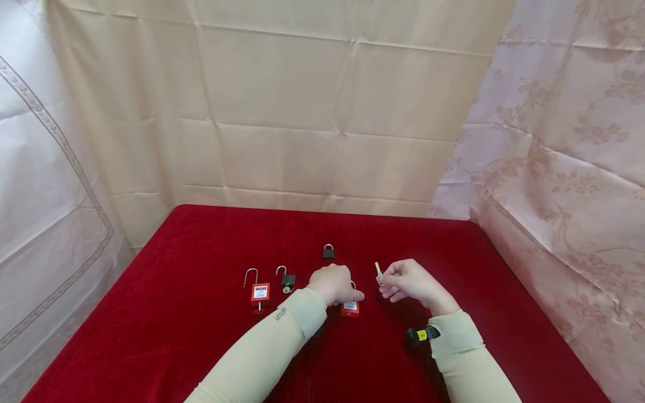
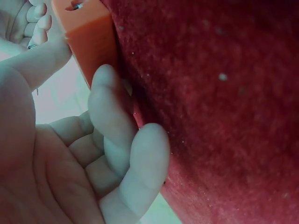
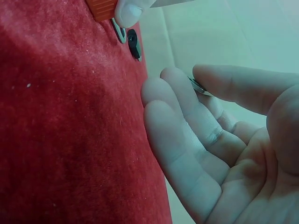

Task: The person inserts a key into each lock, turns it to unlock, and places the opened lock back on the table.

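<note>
My left hand (image 1: 332, 282) grips a red padlock (image 1: 350, 313) with a white label, its thumb lying across the padlock near the shackle. In the left wrist view, the padlock's body (image 2: 93, 44) sits between thumb and fingers, with the keyhole end facing up. To the right, my right hand (image 1: 409, 281) pinches a small key (image 1: 378, 270) between thumb and fingertips, blade pointing away from me. Only the key's thin metal edge (image 3: 200, 87) shows in the right wrist view. The gripped padlock (image 3: 100, 8) appears there at the top, beside the left thumb.
Left of my hands lie a red padlock (image 1: 260, 295) and a black padlock (image 1: 289, 280), both with raised shackles and keys at their bottoms. Another black padlock (image 1: 328, 254), shackle down, lies beyond my left hand. Red cloth (image 1: 166, 313) covers the table; curtains (image 1: 302, 101) hang around it.
</note>
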`<state>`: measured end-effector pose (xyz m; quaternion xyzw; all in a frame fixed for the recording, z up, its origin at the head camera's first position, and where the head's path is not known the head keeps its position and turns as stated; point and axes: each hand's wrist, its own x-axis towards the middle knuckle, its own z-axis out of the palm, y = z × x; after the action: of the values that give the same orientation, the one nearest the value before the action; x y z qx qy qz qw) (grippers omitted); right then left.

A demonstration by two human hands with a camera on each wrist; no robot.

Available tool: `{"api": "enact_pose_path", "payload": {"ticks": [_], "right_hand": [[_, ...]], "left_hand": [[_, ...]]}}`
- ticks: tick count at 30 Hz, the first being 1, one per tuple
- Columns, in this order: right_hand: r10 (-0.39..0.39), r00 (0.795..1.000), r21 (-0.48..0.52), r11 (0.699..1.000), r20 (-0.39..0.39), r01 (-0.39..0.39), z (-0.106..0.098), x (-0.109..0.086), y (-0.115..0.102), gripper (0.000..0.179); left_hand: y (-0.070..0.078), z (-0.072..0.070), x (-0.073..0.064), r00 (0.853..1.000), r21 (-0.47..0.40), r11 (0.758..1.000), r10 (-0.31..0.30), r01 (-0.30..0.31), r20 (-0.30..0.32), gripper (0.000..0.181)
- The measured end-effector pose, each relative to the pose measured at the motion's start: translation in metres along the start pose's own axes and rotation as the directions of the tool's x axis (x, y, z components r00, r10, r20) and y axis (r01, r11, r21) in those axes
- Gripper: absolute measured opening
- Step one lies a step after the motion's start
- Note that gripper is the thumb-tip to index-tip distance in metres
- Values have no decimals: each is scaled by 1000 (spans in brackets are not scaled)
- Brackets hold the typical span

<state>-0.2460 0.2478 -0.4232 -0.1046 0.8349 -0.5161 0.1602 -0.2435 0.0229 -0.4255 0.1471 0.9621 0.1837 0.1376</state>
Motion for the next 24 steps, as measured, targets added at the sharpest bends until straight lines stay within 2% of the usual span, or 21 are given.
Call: {"api": "enact_pose_path", "payload": {"ticks": [12, 17, 24], "right_hand": [[23, 1000, 5, 1000, -4, -23, 0, -1, 1, 25], [19, 1000, 5, 1000, -5, -19, -1, -1, 1, 26], [14, 1000, 13, 1000, -3, -14, -1, 0, 2, 25]], "left_hand": [[4, 1, -2, 1000, 12, 1000, -3, 3, -23, 35], [3, 2, -3, 1000, -35, 999, 9, -9, -21, 34], [-4, -1, -3, 1000, -158, 987, 6, -6, 0, 31]]}}
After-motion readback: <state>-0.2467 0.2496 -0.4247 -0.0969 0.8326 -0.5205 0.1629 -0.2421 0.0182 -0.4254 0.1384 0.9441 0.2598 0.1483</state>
